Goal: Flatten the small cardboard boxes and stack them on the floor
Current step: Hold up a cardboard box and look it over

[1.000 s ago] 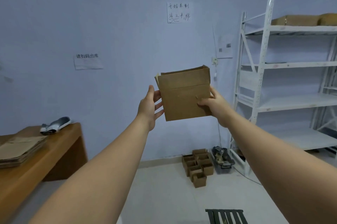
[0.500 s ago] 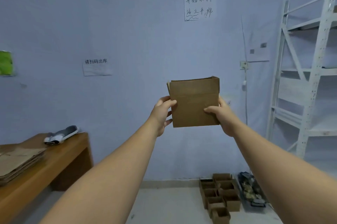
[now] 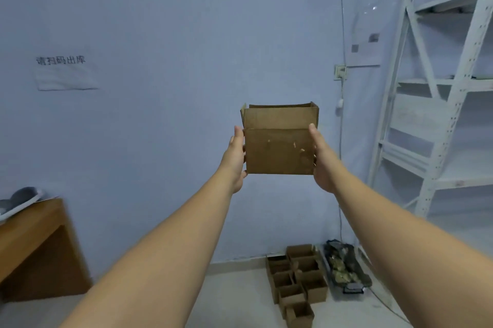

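Clearly early | holding small cardboard box (image 3: 280, 150) up before the wall (image 3: 160, 114), pressed between left hand (image 3: 236, 159) and right hand (image 3: 322, 162) with fingers (image 3: 238, 135) straight on its sides | not flattened yet | leaving upright boxes (image 3: 296, 277) on floor (image 3: 234, 298) near wall, seeing no flat stack.

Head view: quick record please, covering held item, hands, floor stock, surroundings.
held item: small cardboard box, top open, not flattened, raised before the wall
left hand: straight fingers press the box's left side
right hand: straight fingers press its right side
floor stock: cluster of open small boxes by the wall, none flattened
surroundings: white shelf rack right, wooden table left
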### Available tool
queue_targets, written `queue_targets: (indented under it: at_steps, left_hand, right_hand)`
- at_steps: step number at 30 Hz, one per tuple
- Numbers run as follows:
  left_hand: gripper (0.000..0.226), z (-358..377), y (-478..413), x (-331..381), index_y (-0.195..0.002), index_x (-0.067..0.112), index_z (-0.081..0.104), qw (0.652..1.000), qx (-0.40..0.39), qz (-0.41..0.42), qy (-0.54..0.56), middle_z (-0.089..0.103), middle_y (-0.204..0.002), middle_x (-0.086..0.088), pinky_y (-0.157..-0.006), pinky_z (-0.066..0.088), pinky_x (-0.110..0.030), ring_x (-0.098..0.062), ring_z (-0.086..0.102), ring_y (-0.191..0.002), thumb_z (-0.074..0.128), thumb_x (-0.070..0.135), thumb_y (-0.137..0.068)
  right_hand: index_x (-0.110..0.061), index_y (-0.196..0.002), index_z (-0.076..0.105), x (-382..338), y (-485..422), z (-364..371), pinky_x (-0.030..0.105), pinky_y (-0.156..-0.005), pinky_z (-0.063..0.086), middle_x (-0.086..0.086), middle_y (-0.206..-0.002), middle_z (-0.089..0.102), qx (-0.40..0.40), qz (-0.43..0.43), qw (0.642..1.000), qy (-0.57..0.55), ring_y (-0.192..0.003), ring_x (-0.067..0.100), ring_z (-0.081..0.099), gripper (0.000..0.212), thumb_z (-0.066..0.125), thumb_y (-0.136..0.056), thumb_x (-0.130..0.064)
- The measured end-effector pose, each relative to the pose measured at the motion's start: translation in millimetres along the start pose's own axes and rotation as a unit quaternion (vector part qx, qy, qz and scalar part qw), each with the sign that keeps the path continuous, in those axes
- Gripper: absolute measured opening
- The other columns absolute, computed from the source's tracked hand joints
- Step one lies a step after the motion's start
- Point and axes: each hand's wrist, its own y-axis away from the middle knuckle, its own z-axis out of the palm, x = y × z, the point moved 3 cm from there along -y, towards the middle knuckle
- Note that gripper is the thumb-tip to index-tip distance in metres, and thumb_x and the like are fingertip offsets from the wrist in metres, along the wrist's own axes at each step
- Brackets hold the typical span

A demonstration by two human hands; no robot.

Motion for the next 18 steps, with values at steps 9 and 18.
queue_targets:
  at_steps: [9, 18]
  left_hand:
    - [0.061, 8.4, -163.7, -28.1, -0.135, 0.037, 0.040, 0.997, -0.058, -0.034, 0.027, 0.045, -0.143, -0.001, -0.105, 0.035, -0.055, -0.026, 0.044, -0.129, 0.022, 0.071, -0.087]
    - [0.056, 9.5, -256.6, -39.9, -0.129, 0.035, 0.045, 0.994, -0.098, -0.052, 0.021, 0.047, -0.141, -0.003, -0.106, 0.036, -0.054, -0.027, 0.046, -0.127, 0.023, 0.068, -0.090]
  right_hand:
    - [-0.036, -0.133, 0.043, 12.7, -127.0, -13.9, 0.038, -0.092, 0.048, -0.006, -0.126, 0.057, 0.094, 0.029, 0.995, 0.030, -0.111, 0.013, 0.057, 0.063, 0.036, -0.084, -0.075]
    - [-0.038, -0.136, 0.038, 40.9, -210.4, -24.6, 0.030, -0.070, 0.046, -0.016, -0.104, 0.054, 0.140, 0.034, 0.989, 0.014, -0.094, 0.004, 0.055, 0.063, 0.037, -0.084, -0.075]
